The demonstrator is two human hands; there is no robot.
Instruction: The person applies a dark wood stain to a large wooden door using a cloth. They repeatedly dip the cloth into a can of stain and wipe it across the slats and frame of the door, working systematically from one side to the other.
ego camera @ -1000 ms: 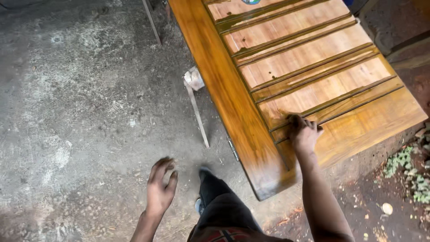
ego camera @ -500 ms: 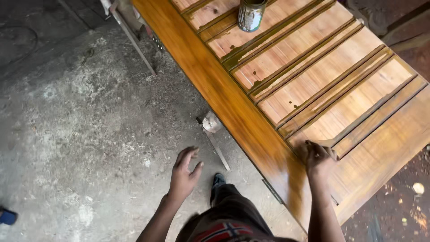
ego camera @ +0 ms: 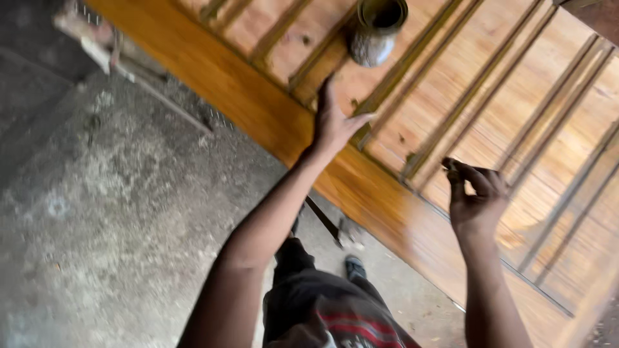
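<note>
A varnished wooden door [ego camera: 258, 103] with raised slats lies flat and fills the upper right. On it stands a stained metal can [ego camera: 376, 29], open at the top. My left hand [ego camera: 335, 122] is open, fingers spread, resting on the door just below the can without touching it. My right hand [ego camera: 477, 193] hovers over the slatted panels further right. Its fingertips are pinched on a small dark object that is too blurred to identify.
Rough grey concrete floor [ego camera: 116, 212] spreads to the left. A metal stand leg [ego camera: 148, 80] under the door reaches out over the floor at upper left. My dark trousers [ego camera: 322, 309] and a sandalled foot [ego camera: 354, 265] are beside the door's edge.
The view has moved along the door toward the can. My left hand rose from beside my body onto the door near the can. My right hand lifted off the wood and pinched shut.
</note>
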